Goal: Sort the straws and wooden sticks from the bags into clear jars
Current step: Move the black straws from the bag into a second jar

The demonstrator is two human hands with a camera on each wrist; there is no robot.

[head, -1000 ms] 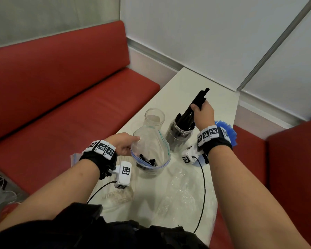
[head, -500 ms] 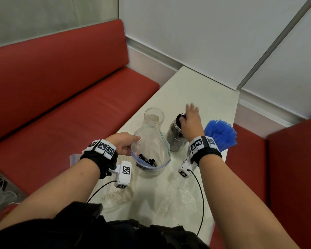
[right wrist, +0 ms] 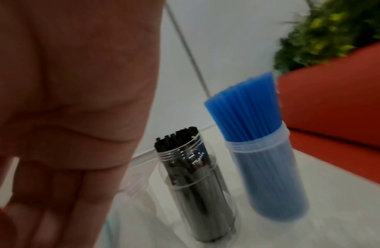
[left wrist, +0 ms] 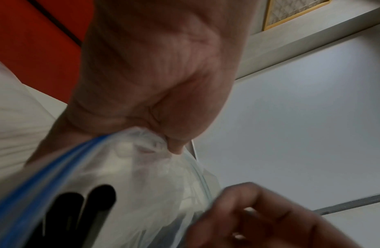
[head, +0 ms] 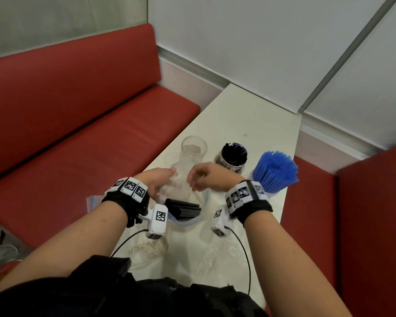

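Note:
My left hand (head: 164, 179) pinches the upper part of a clear zip bag (head: 181, 191) with a blue seal, held over the table's near end. A few black straws (head: 183, 209) lie in the bag's mouth. In the left wrist view my thumb and fingers (left wrist: 174, 144) bunch the bag's plastic (left wrist: 155, 169), with the black straws (left wrist: 95, 201) below. My right hand (head: 194, 179) hovers just right of the bag, fingers relaxed and holding nothing. Behind it stand a clear jar of black straws (head: 233, 156) and a jar of blue straws (head: 274, 172). An empty clear jar (head: 193, 148) stands behind the bag.
Crumpled clear bags (head: 215, 259) lie on the white table (head: 249, 115) near its front edge, one with pale pieces (head: 149, 248) inside. Red bench seats (head: 101, 145) flank the table on both sides. Wrist-camera cables trail over the near edge.
My right hand pushed the black straws down into their jar, let go and swung back left to the bag. The left hand kept its hold on the bag.

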